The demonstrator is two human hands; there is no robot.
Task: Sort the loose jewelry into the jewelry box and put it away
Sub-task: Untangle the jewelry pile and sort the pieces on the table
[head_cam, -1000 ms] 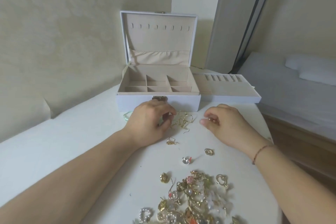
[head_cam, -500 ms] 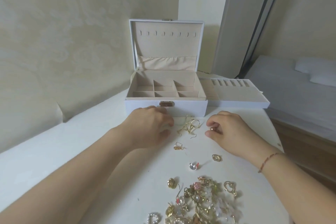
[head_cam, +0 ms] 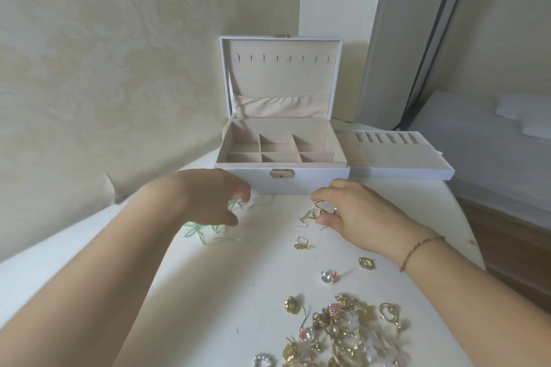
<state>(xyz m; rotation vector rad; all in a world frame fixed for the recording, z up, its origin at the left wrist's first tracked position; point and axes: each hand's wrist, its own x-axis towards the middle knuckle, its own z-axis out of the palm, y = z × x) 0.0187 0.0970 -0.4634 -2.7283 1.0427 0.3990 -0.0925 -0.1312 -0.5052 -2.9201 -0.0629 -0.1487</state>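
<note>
Right grip (head_cam: 351, 211) pinches tangled gold earrings (head_cam: 313, 215) before the open jewelry box (head_cam: 281, 155); left grip (head_cam: 208, 197) clutches green ribbon (head_cam: 205, 232).

We see 2 bare forearms, no sleeves — the left hand (head_cam: 205, 197) wears nothing, while the right hand (head_cam: 357, 211) has 1 thin red-brown cord bracelet (head_cam: 419, 250) at its wrist.

Open bench between hands and pile; box walls off the far edge.
The jewelry box (head_cam: 280, 179) and its tray (head_cam: 399, 171) stand side by side across the bench (head_cam: 89, 262) behind both hands. Loose earrings (head_cam: 313, 214), a green ribbon (head_cam: 205, 232) and the jewelry pile (head_cam: 337, 334) dot the middle; the left part lies bare.
</note>
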